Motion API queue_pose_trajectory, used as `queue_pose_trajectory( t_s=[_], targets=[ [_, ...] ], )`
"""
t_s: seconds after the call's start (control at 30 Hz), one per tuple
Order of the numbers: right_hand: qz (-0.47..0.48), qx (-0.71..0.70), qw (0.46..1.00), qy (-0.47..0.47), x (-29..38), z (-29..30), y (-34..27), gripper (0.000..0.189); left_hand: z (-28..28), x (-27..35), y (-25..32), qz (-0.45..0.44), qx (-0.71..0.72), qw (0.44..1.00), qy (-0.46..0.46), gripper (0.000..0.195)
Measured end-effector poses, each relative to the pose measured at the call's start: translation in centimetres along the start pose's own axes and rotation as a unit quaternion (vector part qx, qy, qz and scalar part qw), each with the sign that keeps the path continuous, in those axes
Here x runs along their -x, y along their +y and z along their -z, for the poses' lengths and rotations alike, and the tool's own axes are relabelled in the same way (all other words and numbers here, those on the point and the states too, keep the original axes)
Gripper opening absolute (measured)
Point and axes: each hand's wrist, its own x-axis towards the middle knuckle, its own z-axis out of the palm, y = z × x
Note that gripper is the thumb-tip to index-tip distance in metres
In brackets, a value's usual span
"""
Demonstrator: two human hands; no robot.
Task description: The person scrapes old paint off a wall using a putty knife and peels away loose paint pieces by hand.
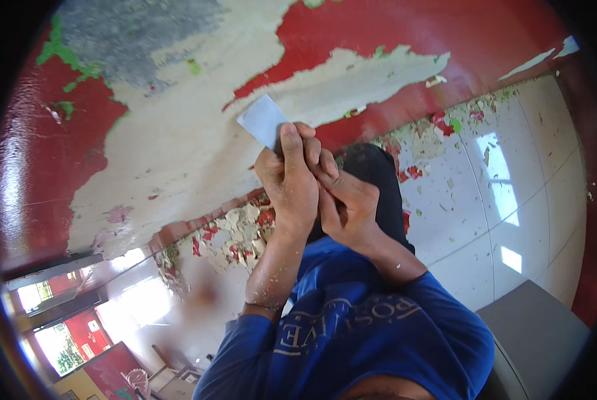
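A flat, pale, square-ended scraper blade [263, 120] sticks out of my left hand [292, 192], whose thumb lies along it; any handle is hidden. My right hand [351, 205] presses against the left hand's fingers from the right, its own fingers curled; whether it grips part of the tool is hidden. The blade is over or against a wall with peeling red paint [368, 25], where a cream layer [178, 135] shows, along with a grey patch [138, 35] and bits of green. Fine paint dust and flakes cling to my left hand and forearm.
Red, cream and green paint flakes [238, 230] are heaped along the wall's foot and scattered over the glossy tiled floor [458, 210]. A grey box-like object [533, 310] stands at the lower right. Furniture and a bright opening are at the lower left. My dark-clad knee is near the wall.
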Motion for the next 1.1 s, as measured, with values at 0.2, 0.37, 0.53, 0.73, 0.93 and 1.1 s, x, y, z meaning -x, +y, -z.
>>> queue_pose_trajectory(
  t_s=[0.2,0.37,0.53,0.73,0.93,1.1],
  targets=[
    [0.026,0.019,0.999,0.002,0.4,-0.3,0.7,0.034,0.2,0.2,0.1,0.004,-0.014,1.000,-0.002,0.030],
    [0.037,0.025,0.998,0.042,0.9,-2.1,1.9,0.033,1.2,-0.5,-0.4,-0.006,-0.053,0.998,-0.020,0.031],
    [0.076,0.043,0.995,0.050,0.7,-2.6,1.4,0.033,2.1,-0.4,0.1,-0.040,-0.010,0.999,-0.034,0.032],
    [0.089,0.023,0.992,0.083,-1.1,-2.7,1.4,0.031,0.9,-1.9,0.6,-0.046,-0.039,0.997,-0.056,0.032],
    [0.017,0.011,0.999,0.041,0.0,-1.3,1.2,0.034,0.2,-1.4,-0.6,-0.028,-0.025,0.999,-0.032,0.031],
    [0.068,0.000,0.997,0.035,-1.2,-1.1,-0.3,0.034,-0.8,-0.7,1.9,-0.045,-0.029,0.999,-0.003,0.032]
  ],
)
